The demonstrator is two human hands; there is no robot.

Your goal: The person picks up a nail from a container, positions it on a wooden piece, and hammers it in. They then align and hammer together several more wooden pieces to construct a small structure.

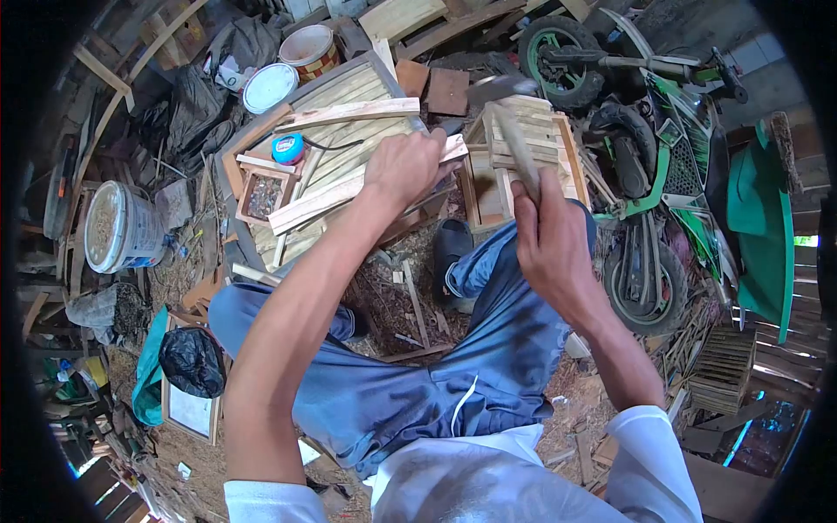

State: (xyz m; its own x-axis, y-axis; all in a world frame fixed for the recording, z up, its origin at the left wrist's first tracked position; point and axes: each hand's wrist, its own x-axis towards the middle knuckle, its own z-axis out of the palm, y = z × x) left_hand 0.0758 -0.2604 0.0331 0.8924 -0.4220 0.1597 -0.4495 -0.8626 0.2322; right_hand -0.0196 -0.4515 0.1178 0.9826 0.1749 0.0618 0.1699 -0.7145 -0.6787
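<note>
My left hand (405,167) is closed around a pale wooden strip (318,203) that lies slanted over a slatted wooden bench top. The strip's right end sticks out past my fingers. My right hand (551,234) grips a hammer (516,139) by its wooden handle. Its head is smeared by motion, raised to the right of the strip's end. Behind the strip, another wooden piece (353,112) lies on the slats. A blue round container (288,148) and a small wooden box of nails or similar bits (264,195) sit to the left of my left hand.
A slatted wooden frame (571,161) stands right of the bench top. Beyond it is a green and black motorbike (658,157). White buckets (125,228) stand at the left, with a lidded one (270,88) behind the bench. Wood scraps (415,301) litter the ground between my legs.
</note>
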